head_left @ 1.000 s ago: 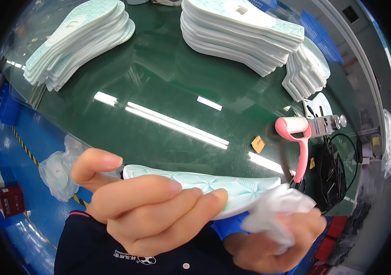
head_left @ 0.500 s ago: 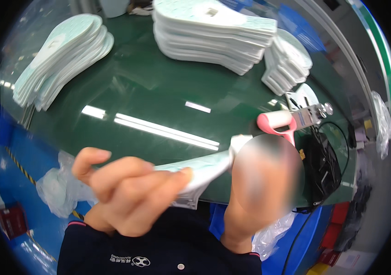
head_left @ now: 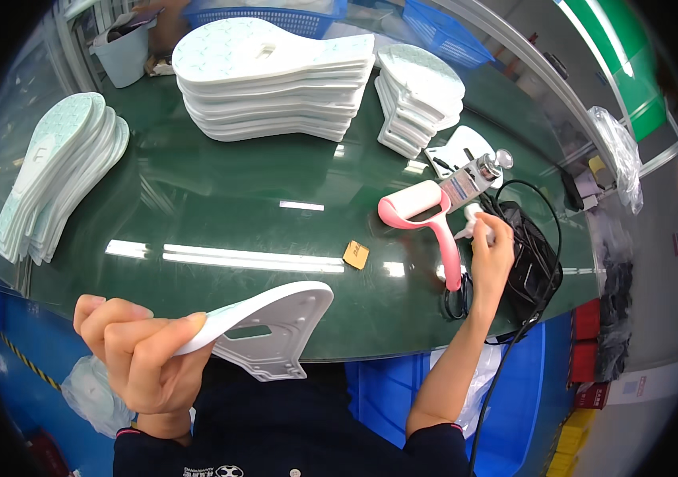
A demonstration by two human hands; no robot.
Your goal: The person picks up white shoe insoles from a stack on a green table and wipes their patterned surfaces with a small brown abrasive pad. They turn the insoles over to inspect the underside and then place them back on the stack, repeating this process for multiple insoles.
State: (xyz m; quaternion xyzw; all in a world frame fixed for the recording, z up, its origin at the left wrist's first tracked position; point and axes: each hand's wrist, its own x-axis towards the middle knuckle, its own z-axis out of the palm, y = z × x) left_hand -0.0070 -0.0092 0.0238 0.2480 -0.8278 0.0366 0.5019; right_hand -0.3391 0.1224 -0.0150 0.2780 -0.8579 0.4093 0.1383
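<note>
Green glossy surface point(head_left: 219, 215) carries three stacks of pale insoles point(head_left: 52, 179), sorted by shape it seems; left hand point(head_left: 144, 358) pinches one white insole point(head_left: 263, 326) by its end, fingers closed on it, raised near the body, likely for inspection; right hand point(head_left: 491, 253) reaches beside the single pink lint roller point(head_left: 426, 219), fingers curled around a small white object point(head_left: 470, 219), apparently gripping it.
</note>
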